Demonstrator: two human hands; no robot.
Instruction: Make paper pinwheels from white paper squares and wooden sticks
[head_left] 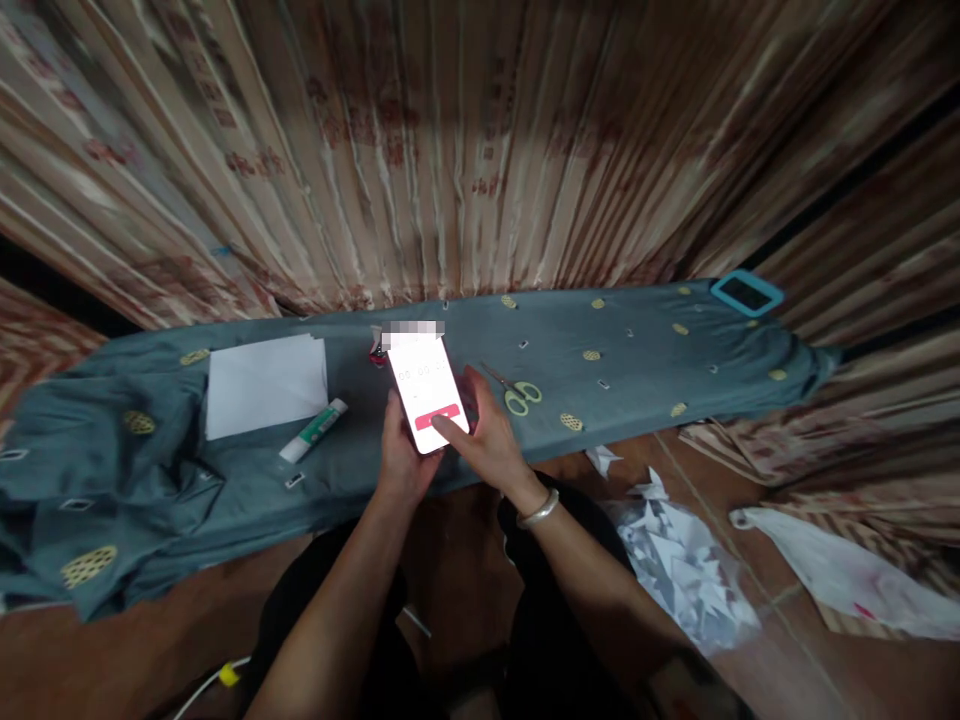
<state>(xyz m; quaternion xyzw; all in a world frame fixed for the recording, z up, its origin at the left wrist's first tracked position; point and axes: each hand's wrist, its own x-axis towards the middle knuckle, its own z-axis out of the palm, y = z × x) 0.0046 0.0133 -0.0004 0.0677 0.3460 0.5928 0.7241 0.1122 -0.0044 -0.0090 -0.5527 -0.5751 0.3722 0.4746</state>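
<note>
Head view: phone (425,390) up over the cloth-covered table's (112,480) near edge.
Left hand (401,455) clasping it from below, right hand (487,435) half curled, forefinger touching the screen; scissors (514,390) just beside.

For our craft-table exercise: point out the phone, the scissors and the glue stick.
phone (426,392), head view, middle of the lit screen.
scissors (523,396), head view, yellow-green handle loops.
glue stick (313,430), head view, middle of the tube.

No readable txt: phone (425,392) screen too bright (top blurred), glue stick (313,430) label illegible.
</note>
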